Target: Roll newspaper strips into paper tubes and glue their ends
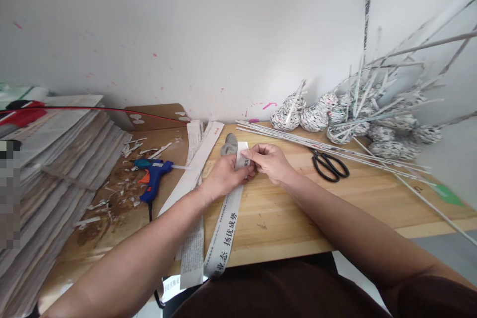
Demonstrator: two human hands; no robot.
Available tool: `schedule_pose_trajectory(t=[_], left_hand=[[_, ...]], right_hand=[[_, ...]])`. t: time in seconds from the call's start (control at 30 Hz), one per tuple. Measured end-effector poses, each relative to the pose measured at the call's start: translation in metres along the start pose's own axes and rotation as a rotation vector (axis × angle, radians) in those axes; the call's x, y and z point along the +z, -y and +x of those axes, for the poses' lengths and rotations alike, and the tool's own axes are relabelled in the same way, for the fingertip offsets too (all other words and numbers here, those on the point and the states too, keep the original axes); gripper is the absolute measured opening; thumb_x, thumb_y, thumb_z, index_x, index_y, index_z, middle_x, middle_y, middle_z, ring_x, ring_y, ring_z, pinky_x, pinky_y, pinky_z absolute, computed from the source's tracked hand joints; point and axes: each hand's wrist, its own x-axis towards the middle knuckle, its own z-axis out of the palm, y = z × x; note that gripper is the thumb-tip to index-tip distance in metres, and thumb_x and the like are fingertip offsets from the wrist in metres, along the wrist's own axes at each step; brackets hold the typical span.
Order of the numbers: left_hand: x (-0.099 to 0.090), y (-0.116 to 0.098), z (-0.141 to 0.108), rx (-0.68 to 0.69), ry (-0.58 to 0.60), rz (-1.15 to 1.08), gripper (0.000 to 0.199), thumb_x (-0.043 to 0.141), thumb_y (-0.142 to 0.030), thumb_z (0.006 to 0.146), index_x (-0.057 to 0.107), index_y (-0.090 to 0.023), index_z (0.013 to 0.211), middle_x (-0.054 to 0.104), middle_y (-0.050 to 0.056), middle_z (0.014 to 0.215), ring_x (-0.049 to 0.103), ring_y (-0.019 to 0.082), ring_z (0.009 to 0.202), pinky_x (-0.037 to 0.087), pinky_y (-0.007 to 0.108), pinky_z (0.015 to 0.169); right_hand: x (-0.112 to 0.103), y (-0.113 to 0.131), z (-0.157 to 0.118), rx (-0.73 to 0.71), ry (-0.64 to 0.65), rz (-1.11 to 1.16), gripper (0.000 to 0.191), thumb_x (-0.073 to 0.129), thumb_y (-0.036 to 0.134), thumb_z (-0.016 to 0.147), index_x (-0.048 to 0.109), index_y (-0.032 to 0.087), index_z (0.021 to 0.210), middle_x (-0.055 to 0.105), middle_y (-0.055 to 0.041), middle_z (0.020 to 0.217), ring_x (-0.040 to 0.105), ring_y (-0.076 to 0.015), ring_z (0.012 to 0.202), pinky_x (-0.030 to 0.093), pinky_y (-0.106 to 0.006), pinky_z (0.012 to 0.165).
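Note:
A long strip of newspaper (227, 223) with printed characters runs from my hands down over the table's front edge. My left hand (225, 174) is closed on the strip near its top end. At the same end my right hand (270, 161) pinches the strip's edge between thumb and fingers, close against the left. Just behind the strip's end sits a small grey cloth-like lump (229, 144), partly covered by paper. More cut newspaper strips (192, 248) lie to the left, under my left forearm.
A blue glue gun (152, 184) lies on a cardboard sheet among paper scraps, left. Stacked newspapers (74, 169) stand farther left. Black-handled scissors (330, 166) and thin rolled paper sticks (335, 148) lie right. Woven paper figures (286, 113) line the wall, some with long sticks protruding.

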Motion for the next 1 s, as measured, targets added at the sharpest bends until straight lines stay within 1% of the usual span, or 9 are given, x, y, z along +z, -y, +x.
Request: schedule_pose_trajectory(t=[0.13,0.23,0.33,0.47,0.6,0.67,0.77,0.87,1.0], left_hand=[[0.001,-0.003,-0.001,0.003,-0.024,-0.017,0.036,0.063,-0.049,0.080,0.065,-0.013,0.086,0.070,0.011,0.085,0.066,0.020,0.077,0.056,0.033,0.070],[0.000,-0.007,-0.002,-0.019,-0.035,-0.048,0.037,0.062,-0.050,0.080,0.066,-0.014,0.083,0.069,0.009,0.082,0.065,0.018,0.075,0.056,0.031,0.069],[0.000,-0.009,-0.002,-0.037,-0.035,-0.090,0.035,0.065,-0.048,0.079,0.067,-0.014,0.085,0.069,0.008,0.082,0.065,0.017,0.075,0.055,0.030,0.070],[-0.002,-0.008,-0.001,-0.055,-0.037,-0.076,0.037,0.065,-0.049,0.079,0.068,-0.014,0.090,0.069,0.009,0.082,0.065,0.018,0.076,0.055,0.031,0.070],[-0.002,-0.006,-0.001,-0.057,-0.035,-0.038,0.038,0.062,-0.050,0.080,0.067,-0.014,0.090,0.069,0.009,0.084,0.065,0.019,0.076,0.055,0.030,0.068],[-0.002,-0.006,-0.001,-0.056,-0.025,-0.047,0.037,0.062,-0.049,0.080,0.067,-0.014,0.090,0.069,0.009,0.083,0.065,0.018,0.076,0.055,0.030,0.068],[-0.001,-0.009,-0.001,-0.059,-0.014,-0.088,0.035,0.064,-0.047,0.080,0.066,-0.013,0.090,0.068,0.008,0.081,0.064,0.017,0.075,0.055,0.030,0.069],[-0.001,-0.009,-0.001,-0.073,0.001,-0.136,0.033,0.064,-0.044,0.080,0.066,-0.013,0.093,0.068,0.008,0.083,0.064,0.016,0.076,0.055,0.032,0.073],[-0.002,-0.006,0.000,-0.100,0.029,-0.187,0.034,0.062,-0.044,0.082,0.067,-0.013,0.096,0.069,0.009,0.085,0.065,0.017,0.079,0.055,0.034,0.077]], right_hand=[[0.002,-0.003,-0.001,-0.021,0.007,0.011,0.042,0.083,0.045,0.059,0.051,0.018,0.060,0.054,0.0055,0.045,0.051,-0.0090,0.036,0.039,-0.019,0.034],[0.001,-0.002,-0.001,-0.038,0.034,0.010,0.043,0.081,0.046,0.062,0.048,0.018,0.062,0.055,0.0059,0.047,0.053,-0.0097,0.037,0.041,-0.020,0.036],[-0.005,0.003,0.000,-0.036,0.106,-0.025,0.038,0.078,0.047,0.067,0.054,0.017,0.067,0.057,0.0048,0.051,0.055,-0.0095,0.040,0.042,-0.020,0.038],[-0.012,0.011,0.000,-0.094,0.170,-0.121,0.030,0.078,0.040,0.068,0.064,0.014,0.075,0.060,0.0032,0.056,0.055,-0.0073,0.043,0.041,-0.019,0.042],[-0.015,0.011,0.000,-0.106,0.248,-0.188,0.029,0.075,0.041,0.071,0.066,0.014,0.075,0.064,-0.0010,0.063,0.061,-0.0119,0.052,0.047,-0.024,0.051],[-0.016,0.010,0.000,-0.112,0.221,-0.221,0.030,0.074,0.042,0.072,0.065,0.014,0.071,0.063,-0.0014,0.063,0.059,-0.0115,0.053,0.045,-0.024,0.051],[-0.015,0.011,0.000,-0.117,0.168,-0.245,0.031,0.073,0.044,0.072,0.064,0.014,0.067,0.058,0.0011,0.056,0.051,-0.0082,0.048,0.037,-0.021,0.045],[-0.014,0.014,0.000,-0.103,0.156,-0.219,0.032,0.073,0.044,0.071,0.063,0.014,0.066,0.055,0.0026,0.053,0.044,-0.0064,0.046,0.031,-0.020,0.042],[-0.013,0.016,-0.002,-0.089,0.145,-0.225,0.033,0.073,0.045,0.070,0.063,0.014,0.066,0.055,0.0020,0.054,0.042,-0.0064,0.046,0.028,-0.020,0.042]])
